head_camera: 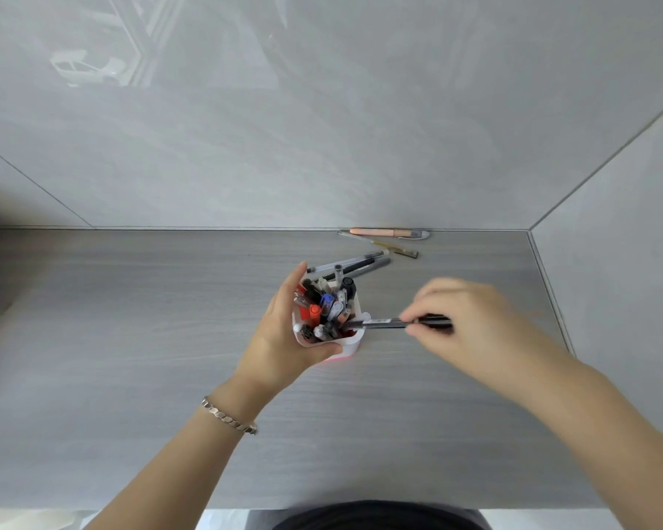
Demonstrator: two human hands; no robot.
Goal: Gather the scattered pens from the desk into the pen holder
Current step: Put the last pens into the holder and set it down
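While your left hand [284, 334] wraps the white pen holder [351, 344] to steady it, your right hand [464, 323] — fingers pinching a black pen [389, 323] — angles its tip toward the crowded center-frame opening.

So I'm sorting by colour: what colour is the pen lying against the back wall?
Pale peach-orange pen, clearest in the head view.

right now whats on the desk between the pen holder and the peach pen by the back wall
In the head view, loose pens: two grey-black pens just behind the pen holder, then a thin yellowish pen before the peach pen.
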